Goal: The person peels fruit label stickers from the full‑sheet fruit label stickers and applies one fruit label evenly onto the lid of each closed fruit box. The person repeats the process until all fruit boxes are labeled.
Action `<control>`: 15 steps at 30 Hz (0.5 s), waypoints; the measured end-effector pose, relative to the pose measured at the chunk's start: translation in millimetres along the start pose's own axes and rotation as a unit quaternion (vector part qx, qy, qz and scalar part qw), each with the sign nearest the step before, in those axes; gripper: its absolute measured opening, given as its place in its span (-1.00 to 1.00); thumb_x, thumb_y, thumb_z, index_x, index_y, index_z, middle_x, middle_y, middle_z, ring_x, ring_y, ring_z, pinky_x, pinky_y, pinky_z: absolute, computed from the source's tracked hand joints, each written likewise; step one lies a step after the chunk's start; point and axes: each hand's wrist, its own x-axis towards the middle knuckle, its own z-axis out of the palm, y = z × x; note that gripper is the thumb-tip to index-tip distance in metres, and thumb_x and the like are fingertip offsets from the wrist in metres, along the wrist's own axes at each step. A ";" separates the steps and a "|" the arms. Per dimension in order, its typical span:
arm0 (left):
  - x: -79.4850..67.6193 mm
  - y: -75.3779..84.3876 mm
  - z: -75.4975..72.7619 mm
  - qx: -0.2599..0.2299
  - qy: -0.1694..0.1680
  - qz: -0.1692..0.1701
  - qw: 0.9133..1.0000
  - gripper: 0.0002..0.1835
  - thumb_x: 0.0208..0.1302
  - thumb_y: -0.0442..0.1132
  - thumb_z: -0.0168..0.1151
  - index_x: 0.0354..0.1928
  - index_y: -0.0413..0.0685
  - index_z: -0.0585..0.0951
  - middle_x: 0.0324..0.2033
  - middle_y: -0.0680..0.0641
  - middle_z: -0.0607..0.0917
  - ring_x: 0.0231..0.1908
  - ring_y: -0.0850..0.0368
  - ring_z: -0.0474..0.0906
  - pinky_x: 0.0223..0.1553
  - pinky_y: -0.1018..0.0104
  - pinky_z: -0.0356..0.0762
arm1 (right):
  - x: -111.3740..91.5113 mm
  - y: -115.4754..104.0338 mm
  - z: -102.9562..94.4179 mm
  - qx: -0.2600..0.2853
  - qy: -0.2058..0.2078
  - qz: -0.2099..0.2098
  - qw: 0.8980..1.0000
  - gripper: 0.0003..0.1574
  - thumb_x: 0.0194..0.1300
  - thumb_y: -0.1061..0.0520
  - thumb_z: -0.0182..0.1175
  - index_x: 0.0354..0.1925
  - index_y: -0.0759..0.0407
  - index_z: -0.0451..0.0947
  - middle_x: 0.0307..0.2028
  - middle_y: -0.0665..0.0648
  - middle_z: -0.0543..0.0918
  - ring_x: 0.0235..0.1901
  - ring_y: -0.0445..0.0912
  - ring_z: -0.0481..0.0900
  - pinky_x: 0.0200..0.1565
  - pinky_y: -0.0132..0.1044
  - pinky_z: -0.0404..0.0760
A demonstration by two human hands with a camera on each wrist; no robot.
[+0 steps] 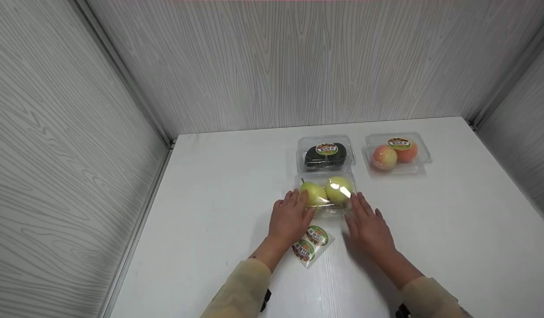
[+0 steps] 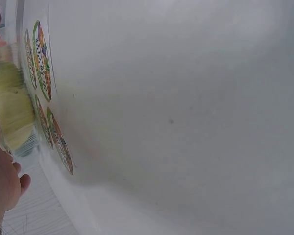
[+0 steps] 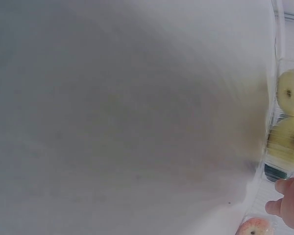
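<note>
Two yellow-green pears [image 1: 339,189] lie side by side in a clear plastic box [image 1: 332,210] with its lid over them. My left hand [image 1: 288,221] rests at the box's left front corner, fingers stretched forward along it. On the opposite side my right hand [image 1: 370,227] has its straight fingertips right at the box's right edge. Nearer me, partly under my left wrist, lies a small sheet of round stickers [image 1: 310,246]. The left wrist view catches the stickers [image 2: 41,61] edge-on and the pears [image 2: 14,115]. In the right wrist view, the pears [image 3: 290,93] show at the right edge.
Directly behind stands another clear box with dark green produce [image 1: 325,157] and a round label on its lid. Farther right, a labelled box [image 1: 417,170] holds two peach-coloured fruits [image 1: 384,157]. Wood-grain panels [image 1: 272,62] border the white table [image 1: 210,212].
</note>
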 end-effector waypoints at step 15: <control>2.1 2.0 -11.0 -0.001 -0.016 -0.011 1.000 -0.32 0.64 0.19 -0.04 0.59 -0.03 0.35 0.49 -0.20 0.46 0.50 -0.14 0.34 0.36 -0.06 0.40 | 1.4 -2.4 -11.4 0.008 -0.005 -0.006 1.000 -0.20 0.65 -0.03 0.06 0.63 0.31 0.15 0.59 0.38 0.20 0.55 0.32 0.21 0.43 0.46 0.13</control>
